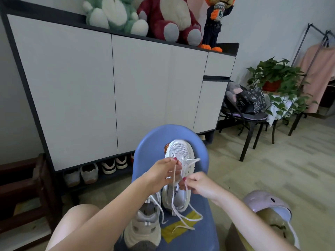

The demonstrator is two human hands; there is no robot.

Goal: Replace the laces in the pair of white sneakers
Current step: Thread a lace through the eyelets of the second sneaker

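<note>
Two sneakers, lacing part-done, head view only.
White sneaker (178, 171) on blue chair (154, 142): lace (183, 214) in lower eyelets only, ends loose; left hand (163, 173) & right hand (196, 184) each pinch a strand. Second sneaker (143, 225) nearer, appears unlaced.

A blue plastic chair (155, 140) carries the things, its rounded back toward the cabinet. On its seat a white sneaker (178, 171) lies with its toe pointing to the chair back, and a second sneaker (144, 227), beige and grey in places, lies just beside it at the near left. Loose white laces (183, 217) trail from the shoes over a yellow patch of tape (178, 226) stuck on the seat. The chair stands on a pale wood-pattern floor (272, 169).
</note>
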